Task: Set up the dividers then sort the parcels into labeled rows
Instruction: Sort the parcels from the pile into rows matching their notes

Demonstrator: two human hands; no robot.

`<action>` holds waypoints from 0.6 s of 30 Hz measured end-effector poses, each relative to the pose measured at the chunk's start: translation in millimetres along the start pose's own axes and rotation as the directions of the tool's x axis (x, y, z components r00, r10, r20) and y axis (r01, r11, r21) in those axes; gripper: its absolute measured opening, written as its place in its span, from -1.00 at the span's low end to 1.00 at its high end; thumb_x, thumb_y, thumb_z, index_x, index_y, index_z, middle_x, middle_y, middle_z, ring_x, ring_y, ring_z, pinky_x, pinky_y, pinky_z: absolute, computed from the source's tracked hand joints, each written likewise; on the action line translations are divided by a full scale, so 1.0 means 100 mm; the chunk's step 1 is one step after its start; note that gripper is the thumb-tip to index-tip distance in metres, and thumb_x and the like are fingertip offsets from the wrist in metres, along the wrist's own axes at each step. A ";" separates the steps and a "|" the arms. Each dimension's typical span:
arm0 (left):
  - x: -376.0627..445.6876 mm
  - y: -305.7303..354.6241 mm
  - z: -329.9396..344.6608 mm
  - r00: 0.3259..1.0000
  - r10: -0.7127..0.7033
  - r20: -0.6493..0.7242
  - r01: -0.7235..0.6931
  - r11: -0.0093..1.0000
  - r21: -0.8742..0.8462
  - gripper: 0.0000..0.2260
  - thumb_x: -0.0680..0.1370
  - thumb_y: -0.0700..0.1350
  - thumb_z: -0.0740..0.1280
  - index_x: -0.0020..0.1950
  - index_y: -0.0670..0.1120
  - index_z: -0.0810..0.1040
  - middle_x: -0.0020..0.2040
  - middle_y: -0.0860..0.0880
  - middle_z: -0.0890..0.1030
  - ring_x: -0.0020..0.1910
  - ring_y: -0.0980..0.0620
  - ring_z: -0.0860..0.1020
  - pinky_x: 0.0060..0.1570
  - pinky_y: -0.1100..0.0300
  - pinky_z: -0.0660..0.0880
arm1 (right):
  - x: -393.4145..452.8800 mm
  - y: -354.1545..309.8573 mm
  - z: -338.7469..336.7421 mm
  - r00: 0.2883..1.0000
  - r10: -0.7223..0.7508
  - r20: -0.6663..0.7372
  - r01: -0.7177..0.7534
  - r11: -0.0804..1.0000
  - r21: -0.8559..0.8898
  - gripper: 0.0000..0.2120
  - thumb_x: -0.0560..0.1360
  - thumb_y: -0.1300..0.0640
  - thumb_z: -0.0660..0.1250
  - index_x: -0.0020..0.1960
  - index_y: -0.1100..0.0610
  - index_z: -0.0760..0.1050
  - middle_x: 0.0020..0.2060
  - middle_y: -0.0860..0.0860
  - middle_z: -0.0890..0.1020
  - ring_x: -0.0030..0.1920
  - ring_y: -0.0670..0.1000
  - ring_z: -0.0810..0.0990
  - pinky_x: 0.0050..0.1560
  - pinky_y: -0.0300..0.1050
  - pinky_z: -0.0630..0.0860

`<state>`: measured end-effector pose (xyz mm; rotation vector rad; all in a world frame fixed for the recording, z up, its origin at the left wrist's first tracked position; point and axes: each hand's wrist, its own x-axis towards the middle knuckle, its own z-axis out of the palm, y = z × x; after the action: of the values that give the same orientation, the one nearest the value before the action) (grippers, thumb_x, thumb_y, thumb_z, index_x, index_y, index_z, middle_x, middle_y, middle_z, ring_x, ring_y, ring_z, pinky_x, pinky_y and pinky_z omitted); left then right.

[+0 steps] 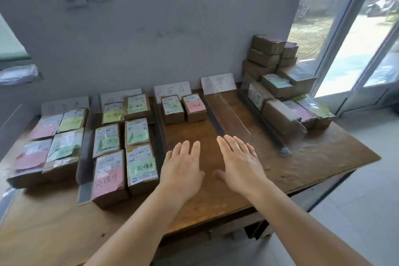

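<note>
Big wooden worktop [313,157] against a grey wall, split into rows by clear dividers [232,112] running from the back edge toward the front. Four paper row labels [218,83] propped along the back edge, one per row.

Unsorted parcel stack [272,65] piled at the back right corner, past the rightmost divider, several boxes high, with a few more spread in front of it toward the right edge.

Far left row: four flat parcels [51,142] with pink and green notes, reaching close to the left edge. Next row over: six parcels [125,140] in two columns, from the back edge nearly to the front, each with a green, yellow or pink handwritten note. Third row: just two small boxes [183,109] side by side at the back, touching or nearly so, one with a pink note. Fourth row, between two dividers: bare wood only.

Left hand [182,166] and right hand [237,162] both palm down over the middle of the worktop near the front edge, fingers straight and spread a bit, gripping nothing. Can't tell if the palms actually touch the wood or float just above it. Right hand's fingertips near the front end of a divider.
</note>
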<state>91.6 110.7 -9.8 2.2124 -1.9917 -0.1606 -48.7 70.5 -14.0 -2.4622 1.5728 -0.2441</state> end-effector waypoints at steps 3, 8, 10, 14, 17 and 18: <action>0.13 0.46 0.07 0.999 0.035 0.001 -0.035 0.999 -0.019 -0.35 0.59 0.04 0.25 0.57 0.02 -0.05 0.57 -0.03 0.04 0.55 -0.06 0.00 0.49 0.03 0.00 | -0.08 0.45 -0.15 0.999 0.034 -0.027 -0.034 0.999 -0.003 -0.20 0.52 -0.07 0.33 0.56 0.00 -0.10 0.55 -0.03 0.01 0.55 0.02 -0.11 0.50 0.00 -0.14; 0.35 1.28 0.20 0.994 0.106 -0.005 -0.106 0.994 -0.038 -0.35 0.59 0.07 0.25 0.57 0.02 -0.02 0.56 -0.03 0.09 0.54 -0.03 0.04 0.48 0.06 0.04 | -0.18 1.26 -0.40 0.997 0.071 -0.020 -0.071 0.997 -0.004 -0.18 0.52 -0.06 0.33 0.56 -0.01 -0.13 0.56 -0.04 -0.02 0.55 0.01 -0.13 0.50 0.00 -0.15; 0.43 1.60 0.25 0.991 0.134 -0.008 -0.134 0.990 -0.039 -0.35 0.59 0.07 0.25 0.57 0.01 -0.02 0.56 -0.03 0.09 0.54 -0.03 0.05 0.47 0.06 0.05 | -0.21 1.59 -0.50 0.996 0.085 -0.009 -0.085 0.996 -0.004 -0.18 0.53 -0.07 0.32 0.56 -0.01 -0.14 0.56 -0.05 -0.04 0.55 0.00 -0.15 0.51 0.00 -0.14; 0.60 2.14 0.35 0.988 0.154 -0.022 -0.155 0.987 -0.047 -0.35 0.59 0.08 0.24 0.57 0.00 -0.02 0.55 -0.04 0.11 0.53 -0.02 0.06 0.47 0.06 0.07 | -0.27 2.17 -0.70 0.993 0.118 -0.002 -0.118 0.993 -0.002 -0.18 0.53 -0.05 0.32 0.57 -0.01 -0.14 0.56 -0.05 -0.06 0.55 0.01 -0.17 0.50 0.01 -0.15; 0.74 2.48 0.41 0.986 0.167 -0.029 -0.168 0.984 -0.061 -0.36 0.59 0.08 0.24 0.57 -0.01 -0.01 0.55 -0.04 0.12 0.53 -0.02 0.07 0.47 0.07 0.08 | -0.28 2.53 -0.80 0.990 0.139 -0.012 -0.139 0.990 -0.002 -0.17 0.52 -0.06 0.33 0.56 -0.02 -0.14 0.56 -0.05 -0.05 0.55 0.01 -0.16 0.51 0.02 -0.14; 0.80 2.58 0.42 0.985 0.172 -0.030 -0.173 0.983 -0.065 -0.36 0.59 0.08 0.24 0.57 -0.01 0.00 0.55 -0.03 0.13 0.53 -0.02 0.07 0.47 0.08 0.08 | -0.27 2.63 -0.83 0.989 0.146 -0.015 -0.146 0.989 -0.001 -0.17 0.52 -0.06 0.34 0.56 -0.02 -0.14 0.56 -0.06 -0.05 0.55 0.01 -0.15 0.51 0.02 -0.13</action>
<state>-159.3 3.8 0.2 1.9803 -2.1198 -0.1751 -311.0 -19.9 -3.6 -2.3377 1.7499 -0.2369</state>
